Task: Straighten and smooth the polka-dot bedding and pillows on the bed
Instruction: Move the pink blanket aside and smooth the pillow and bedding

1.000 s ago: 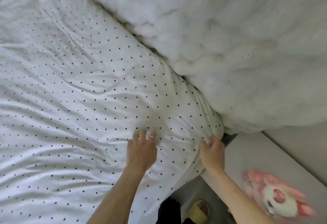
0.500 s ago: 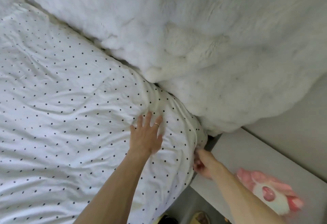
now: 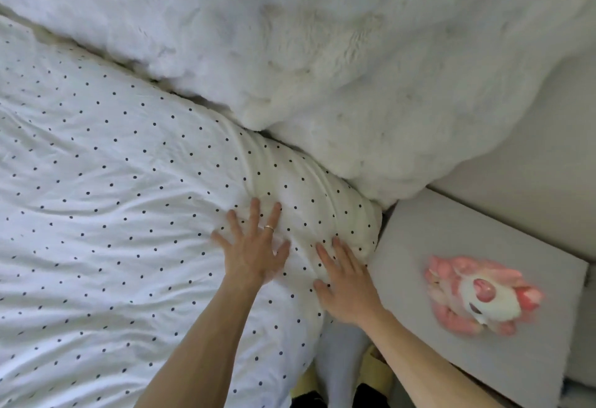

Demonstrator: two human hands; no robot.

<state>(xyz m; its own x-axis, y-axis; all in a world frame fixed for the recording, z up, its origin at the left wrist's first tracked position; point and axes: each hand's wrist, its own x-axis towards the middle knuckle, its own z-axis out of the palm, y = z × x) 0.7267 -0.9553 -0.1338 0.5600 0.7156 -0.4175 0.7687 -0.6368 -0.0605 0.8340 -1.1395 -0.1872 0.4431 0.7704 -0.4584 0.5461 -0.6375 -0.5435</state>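
Left hand [image 3: 253,257] and right hand [image 3: 343,282] lie flat, fingers spread, grasping nothing, on the polka-dot pillow [image 3: 309,188] at the bed's corner beside the fluffy white blanket [image 3: 322,53]. Fabric appears soft, light; grip the seam edge, probably.

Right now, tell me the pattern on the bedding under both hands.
White with small dark polka dots, clearest in the head view.

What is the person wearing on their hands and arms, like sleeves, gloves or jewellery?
Both forearms are bare as far as the picture shows, with no sleeves, and neither hand is gloved. The left hand wears a thin gold-coloured ring on one finger. The right hand shows no ring, watch or bracelet.
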